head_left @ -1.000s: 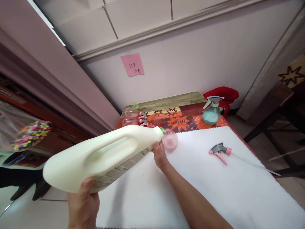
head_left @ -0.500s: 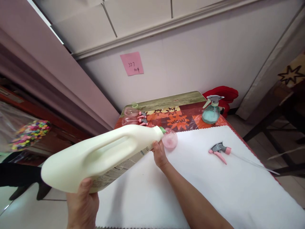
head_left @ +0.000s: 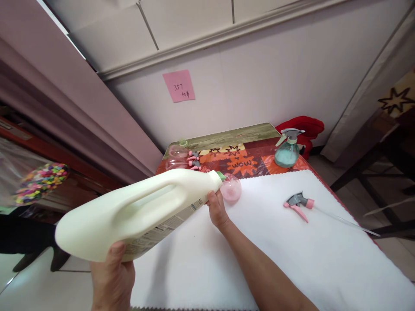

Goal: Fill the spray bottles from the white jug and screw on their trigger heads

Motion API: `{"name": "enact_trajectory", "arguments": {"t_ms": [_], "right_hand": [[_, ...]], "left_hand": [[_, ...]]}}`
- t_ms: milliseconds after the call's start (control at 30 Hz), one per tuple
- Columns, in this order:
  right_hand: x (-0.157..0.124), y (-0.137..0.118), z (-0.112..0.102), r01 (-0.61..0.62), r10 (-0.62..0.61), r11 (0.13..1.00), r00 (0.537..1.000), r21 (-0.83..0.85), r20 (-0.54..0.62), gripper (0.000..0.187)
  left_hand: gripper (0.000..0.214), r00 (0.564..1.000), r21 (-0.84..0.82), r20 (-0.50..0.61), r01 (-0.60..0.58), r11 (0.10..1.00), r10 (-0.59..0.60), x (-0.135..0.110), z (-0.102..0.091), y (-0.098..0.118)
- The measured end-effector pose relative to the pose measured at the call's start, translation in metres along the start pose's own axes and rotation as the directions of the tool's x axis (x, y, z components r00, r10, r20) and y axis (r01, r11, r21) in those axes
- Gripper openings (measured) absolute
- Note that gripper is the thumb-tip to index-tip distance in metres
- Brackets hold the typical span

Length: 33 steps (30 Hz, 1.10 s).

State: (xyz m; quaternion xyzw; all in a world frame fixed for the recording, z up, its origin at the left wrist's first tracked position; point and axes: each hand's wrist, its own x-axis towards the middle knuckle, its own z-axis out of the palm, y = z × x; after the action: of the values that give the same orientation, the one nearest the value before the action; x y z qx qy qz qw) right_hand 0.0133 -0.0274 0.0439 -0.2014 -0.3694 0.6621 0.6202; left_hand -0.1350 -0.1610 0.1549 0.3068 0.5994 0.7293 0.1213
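My left grip (head_left: 113, 272) clasps the handled plastic jug (head_left: 129, 211) low down, my right grip (head_left: 216, 209) its neck (head_left: 214, 179); tilting too steeply could overflow the pink spray bottle (head_left: 232, 191) just beyond.

Near the worktop's (head_left: 233, 136) far left corner — two lying spray bottles (head_left: 177, 164); far right — upright spray bottle (head_left: 287, 155), trigger sprayer (head_left: 300, 202) before it; between, nearer, bottle body (head_left: 231, 191) at jug's (head_left: 94, 222) mouth.

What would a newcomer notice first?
A large cream plastic jug slants across centre left, left hand beneath, right hand at its neck, near a round translucent pink bottle. Right, on white cloth, lies a grey and pink plastic spray head; behind stands a round teal spray bottle.
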Motion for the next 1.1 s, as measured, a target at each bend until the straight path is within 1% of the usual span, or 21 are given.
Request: {"name": "enact_trajectory", "arguments": {"t_ms": [200, 433, 533, 733, 933, 1100], "right_hand": [[0.0006, 0.0034, -0.001, -0.007, 0.004, 0.998, 0.999, 0.057, 0.042, 0.056], [0.0003, -0.0006, -0.0002, -0.008, 0.008, 1.0, 1.0, 0.002, 0.003, 0.056], [0.0001, -0.0012, 0.0001, -0.012, 0.012, 1.0, 1.0, 0.008, 0.008, 0.058], [0.0006, -0.0014, 0.0, -0.011, 0.011, 1.0, 1.0, 0.009, 0.006, 0.057], [0.0004, -0.0012, -0.0007, 0.005, -0.005, 1.0, 1.0, 0.011, 0.008, 0.055], [0.0004, 0.0026, -0.0018, 0.0, 0.0, 1.0, 1.0, 0.011, 0.012, 0.059]], "left_hand": [[0.045, 1.0, -0.004, 0.022, -0.008, 1.0, 0.008, -0.0015, 0.0015, 0.0011], [0.044, 1.0, 0.038, -0.014, -0.01, 0.999, 0.01, -0.0021, 0.0019, 0.0018], [0.044, 1.0, 0.036, -0.005, -0.008, 0.999, 0.008, -0.0014, 0.0025, 0.0008], [0.05, 1.0, 0.032, -0.006, -0.018, 0.999, 0.018, -0.0025, 0.0043, 0.0022], [0.05, 0.999, 0.036, 0.033, -0.022, 0.999, 0.021, -0.0027, 0.0069, 0.0053], [0.053, 1.0, 0.028, 0.018, -0.011, 1.0, 0.011, -0.002, 0.0078, 0.0047]]}}
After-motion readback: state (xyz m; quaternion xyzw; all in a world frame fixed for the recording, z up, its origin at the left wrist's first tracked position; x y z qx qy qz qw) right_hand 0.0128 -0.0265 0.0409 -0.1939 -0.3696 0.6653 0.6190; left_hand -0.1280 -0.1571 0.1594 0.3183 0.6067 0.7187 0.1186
